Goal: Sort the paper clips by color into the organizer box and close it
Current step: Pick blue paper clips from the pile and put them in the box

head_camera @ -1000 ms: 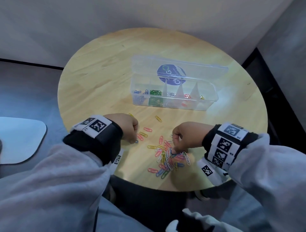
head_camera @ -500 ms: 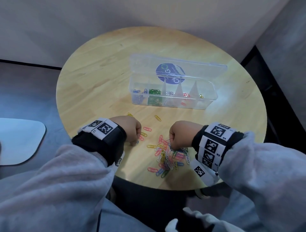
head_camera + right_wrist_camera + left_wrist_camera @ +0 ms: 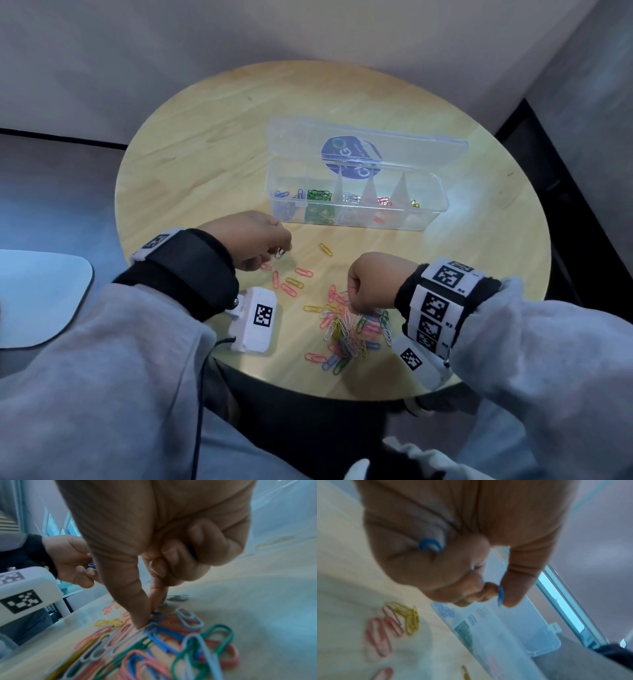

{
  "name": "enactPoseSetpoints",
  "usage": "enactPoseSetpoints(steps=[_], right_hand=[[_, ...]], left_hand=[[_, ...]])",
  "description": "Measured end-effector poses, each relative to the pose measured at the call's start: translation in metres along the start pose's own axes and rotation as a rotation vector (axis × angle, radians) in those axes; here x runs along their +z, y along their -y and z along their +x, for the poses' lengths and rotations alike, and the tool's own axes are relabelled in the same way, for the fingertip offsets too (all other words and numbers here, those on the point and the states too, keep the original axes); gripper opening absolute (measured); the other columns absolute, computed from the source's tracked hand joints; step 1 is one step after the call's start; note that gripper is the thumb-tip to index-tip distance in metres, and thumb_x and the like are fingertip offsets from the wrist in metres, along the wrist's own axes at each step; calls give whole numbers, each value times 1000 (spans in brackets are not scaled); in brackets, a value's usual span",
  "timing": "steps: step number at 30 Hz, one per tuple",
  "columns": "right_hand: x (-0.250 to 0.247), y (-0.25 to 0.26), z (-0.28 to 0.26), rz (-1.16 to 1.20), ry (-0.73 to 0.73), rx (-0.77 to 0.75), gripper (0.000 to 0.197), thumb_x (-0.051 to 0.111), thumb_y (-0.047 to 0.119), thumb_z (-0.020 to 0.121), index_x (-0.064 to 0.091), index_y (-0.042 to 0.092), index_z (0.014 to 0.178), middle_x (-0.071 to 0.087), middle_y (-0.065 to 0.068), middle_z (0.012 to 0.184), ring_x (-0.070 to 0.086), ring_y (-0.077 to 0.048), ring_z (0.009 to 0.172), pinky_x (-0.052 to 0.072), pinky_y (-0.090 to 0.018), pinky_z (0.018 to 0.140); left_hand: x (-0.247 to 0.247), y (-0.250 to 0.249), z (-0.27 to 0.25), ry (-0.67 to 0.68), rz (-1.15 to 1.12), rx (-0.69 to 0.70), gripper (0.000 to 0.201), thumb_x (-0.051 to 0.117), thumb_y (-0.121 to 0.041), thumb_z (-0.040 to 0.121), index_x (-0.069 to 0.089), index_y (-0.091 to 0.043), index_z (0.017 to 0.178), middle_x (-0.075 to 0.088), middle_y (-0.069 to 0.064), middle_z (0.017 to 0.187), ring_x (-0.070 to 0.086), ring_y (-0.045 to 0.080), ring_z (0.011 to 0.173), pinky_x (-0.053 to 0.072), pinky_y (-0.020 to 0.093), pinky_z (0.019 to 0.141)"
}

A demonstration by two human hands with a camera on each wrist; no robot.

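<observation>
The clear organizer box (image 3: pixel 431 219) stands open on the round table, lid (image 3: pixel 418 150) leaning back; blue, green, white, red and yellow clips lie in separate compartments. A mixed pile of paper clips (image 3: pixel 349 332) sits near the front edge. My left hand (image 3: pixel 279 251) is raised just in front of the box's left end and pinches a blue clip (image 3: pixel 500 596) between thumb and forefinger; another blue clip (image 3: pixel 429 545) is tucked in its curled fingers. My right hand (image 3: pixel 351 301) is on the pile, thumb and forefinger pinching a blue clip (image 3: pixel 156 616).
Loose pink and yellow clips (image 3: pixel 294 282) lie between the hands, and one yellow clip (image 3: pixel 325 249) lies nearer the box. The table's front edge (image 3: pixel 308 383) is close under the pile. A pale seat (image 3: pixel 37 298) stands left of the table.
My left hand has lifted off the table and moved toward the box, carrying blue clips. My right hand has stayed on the pile, fingers still curled down into it.
</observation>
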State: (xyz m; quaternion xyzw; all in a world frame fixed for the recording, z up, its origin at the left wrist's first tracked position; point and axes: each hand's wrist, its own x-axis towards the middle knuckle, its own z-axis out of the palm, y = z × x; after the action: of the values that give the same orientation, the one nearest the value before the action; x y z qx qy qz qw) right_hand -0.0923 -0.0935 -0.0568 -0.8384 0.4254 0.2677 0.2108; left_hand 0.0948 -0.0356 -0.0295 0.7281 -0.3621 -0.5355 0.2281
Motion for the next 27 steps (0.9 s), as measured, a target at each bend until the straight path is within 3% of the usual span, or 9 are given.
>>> enactPoseSetpoints(steps=[6,8,13,18,22,25,27], right_hand=[[-19,-4,-8,158,24,-6,14,71,19,75,62,17,65,59,1,68,52,-13,64,47,-25,65],[-33,-6,-8,286,26,-7,18,72,22,75,60,20,63,58,4,60,48,-10,53,43,-20,57],[-65,-4,-1,887,18,-92,22,59,-5,83,54,10,68,63,-11,74,56,-14,60,46,-16,47],[-82,6,14,1168,-60,-106,22,51,-10,87,56,11,83,59,-9,70,60,-10,51,52,-16,49],[-90,12,22,1375,-69,-159,24,44,-11,91,60,6,86,54,-9,70,58,-10,49,55,-17,56],[-96,14,28,1461,-74,-183,26,42,-11,91,59,5,82,55,-9,69,58,-12,54,56,-18,59],[-99,16,33,1515,-77,-177,28,39,-10,93,56,6,79,55,-9,72,59,-14,61,56,-19,59]], left_hand=[[-2,-3,0,-36,-434,-4,20,45,-4,91,49,-6,71,50,5,66,48,4,35,37,10,35],[-7,-4,-1,-47,-542,8,19,44,-3,90,50,-3,73,51,6,67,49,4,35,40,10,36],[-19,-6,0,-130,-752,37,19,44,2,86,46,-6,69,50,7,68,51,5,37,42,9,38],[-23,-11,8,-171,-941,33,20,45,2,86,46,-7,69,50,7,69,52,8,41,46,12,41],[-26,-18,13,-148,-1136,74,13,45,-10,91,46,-7,79,52,11,78,58,20,69,56,26,62],[-29,-25,17,-96,-1165,87,18,44,-23,93,50,-9,84,52,14,89,58,24,84,50,34,82],[-30,-28,20,-68,-1146,88,25,44,-30,93,53,-7,88,51,15,94,57,26,92,47,35,86]])
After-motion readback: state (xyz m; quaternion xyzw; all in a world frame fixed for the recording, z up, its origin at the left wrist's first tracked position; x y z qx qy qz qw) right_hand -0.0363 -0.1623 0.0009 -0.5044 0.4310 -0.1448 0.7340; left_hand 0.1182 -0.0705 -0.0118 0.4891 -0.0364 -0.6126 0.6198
